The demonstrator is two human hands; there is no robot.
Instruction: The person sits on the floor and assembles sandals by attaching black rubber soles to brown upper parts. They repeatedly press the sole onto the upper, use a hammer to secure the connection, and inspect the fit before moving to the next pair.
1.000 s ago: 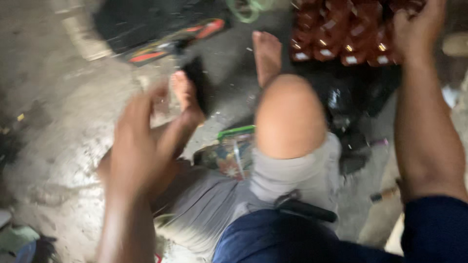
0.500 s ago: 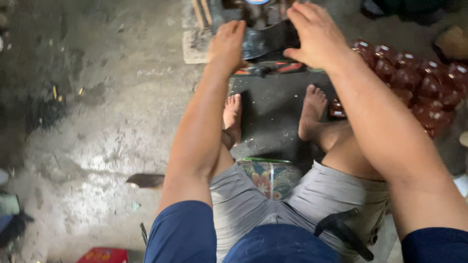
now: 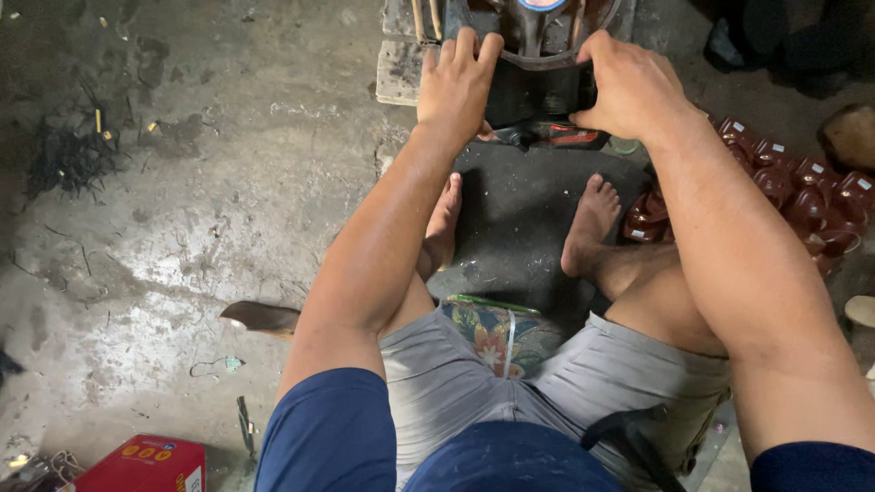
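On stained concrete floor [image 3: 182,210], both hands gripping dark machine part [image 3: 538,82], red box [image 3: 137,465] nearby

A dark machine part [image 3: 538,87] with a curved metal rim is gripped on both sides: the left hand [image 3: 458,84] is laid flat against its left edge, and the right hand [image 3: 629,87] is curled around its right edge. Two bare feet [image 3: 592,223] are rested on a black mat [image 3: 515,219] spread on the concrete floor [image 3: 182,228]. A cluster of dark red caps [image 3: 802,196] is seen right of the mat. A red box [image 3: 137,466] is seen at the lower left.
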